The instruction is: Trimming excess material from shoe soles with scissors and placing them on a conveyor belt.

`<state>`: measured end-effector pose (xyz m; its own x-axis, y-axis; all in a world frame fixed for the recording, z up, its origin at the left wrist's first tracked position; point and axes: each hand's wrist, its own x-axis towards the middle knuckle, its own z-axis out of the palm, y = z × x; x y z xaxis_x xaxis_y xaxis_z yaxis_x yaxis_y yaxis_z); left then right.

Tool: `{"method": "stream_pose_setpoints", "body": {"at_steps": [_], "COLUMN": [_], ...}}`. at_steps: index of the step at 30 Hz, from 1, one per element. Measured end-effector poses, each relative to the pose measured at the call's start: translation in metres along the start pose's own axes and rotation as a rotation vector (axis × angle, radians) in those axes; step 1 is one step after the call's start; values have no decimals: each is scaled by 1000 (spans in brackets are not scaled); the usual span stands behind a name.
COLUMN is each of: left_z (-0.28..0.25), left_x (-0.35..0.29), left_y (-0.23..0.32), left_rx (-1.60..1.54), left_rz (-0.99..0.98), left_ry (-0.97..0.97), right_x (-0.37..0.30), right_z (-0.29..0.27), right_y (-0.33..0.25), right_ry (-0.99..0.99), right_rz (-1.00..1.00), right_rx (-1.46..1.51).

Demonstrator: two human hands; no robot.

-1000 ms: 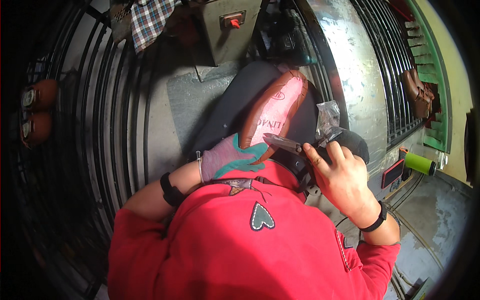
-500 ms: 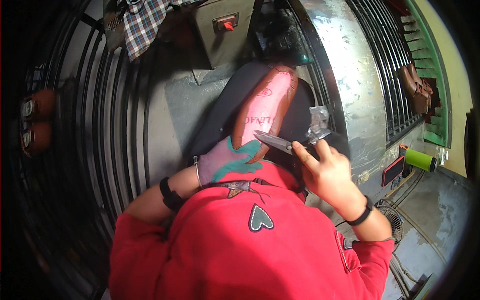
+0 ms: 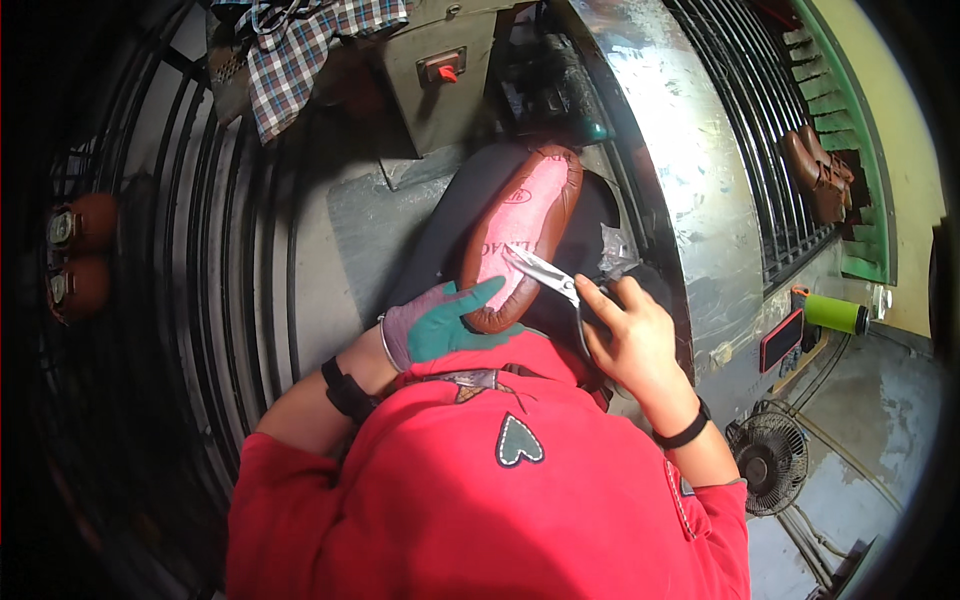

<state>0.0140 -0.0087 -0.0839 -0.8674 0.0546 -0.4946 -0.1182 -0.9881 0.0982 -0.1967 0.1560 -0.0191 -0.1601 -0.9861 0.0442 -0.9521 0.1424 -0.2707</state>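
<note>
A brown leather shoe (image 3: 515, 245) lies sole-up across my lap, toe pointing away, with the leather edge folded around a pink insole. My left hand (image 3: 445, 322), in a mauve and green glove, grips its heel end, thumb over the near left edge. In my bare right hand (image 3: 632, 335) is a pair of scissors (image 3: 546, 272). Their blades reach left across the pink sole near the heel, the tips close to its surface; whether they touch I cannot tell. A wad of clear plastic (image 3: 617, 250) lies just beyond my right hand.
A metal machine housing with a red switch (image 3: 447, 74) stands ahead, a checked cloth (image 3: 300, 65) to its left. On the right are a metal bench (image 3: 690, 130), brown shoes (image 3: 820, 178), a phone (image 3: 782, 340), a green cylinder (image 3: 835, 313) and a fan (image 3: 768, 462). Black bars (image 3: 205, 250) run along the left.
The shoe has shifted slightly down and left and turned a little. My left thumb lies higher along its edge. The scissors and my right hand have moved slightly; the view has shifted too.
</note>
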Motion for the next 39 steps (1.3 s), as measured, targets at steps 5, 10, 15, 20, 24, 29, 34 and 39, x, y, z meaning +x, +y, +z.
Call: {"method": "stream_pose_setpoints", "body": {"at_steps": [5, 10, 15, 20, 24, 29, 34, 39], "left_z": [-4, 8, 12, 31, 45, 49, 53, 84], "left_x": [2, -32, -48, -40, -18, -9, -47, -39], "left_y": [-3, 5, 36, 114, 146, 116, 37, 5], "left_rx": [86, 707, 1399, 2385, 2704, 2178, 364, 556], "left_rz": [42, 120, 472, 1164, 1293, 1198, 946, 971], "left_ry": [77, 161, 138, 38, -43, 531, -135, 335], "right_x": [25, 17, 13, 24, 38, 49, 65, 76], "right_z": [45, 52, 56, 68, 67, 70, 47, 69], "right_y": [19, 23, 53, 46, 32, 27, 3, -15], "right_ry": [13, 173, -187, -196, -175, -199, -227, -15], "right_rz": [232, 693, 670, 508, 594, 632, 179, 131], "right_rx": [672, 1467, 2143, 2436, 2386, 2300, 1930, 1510]}}
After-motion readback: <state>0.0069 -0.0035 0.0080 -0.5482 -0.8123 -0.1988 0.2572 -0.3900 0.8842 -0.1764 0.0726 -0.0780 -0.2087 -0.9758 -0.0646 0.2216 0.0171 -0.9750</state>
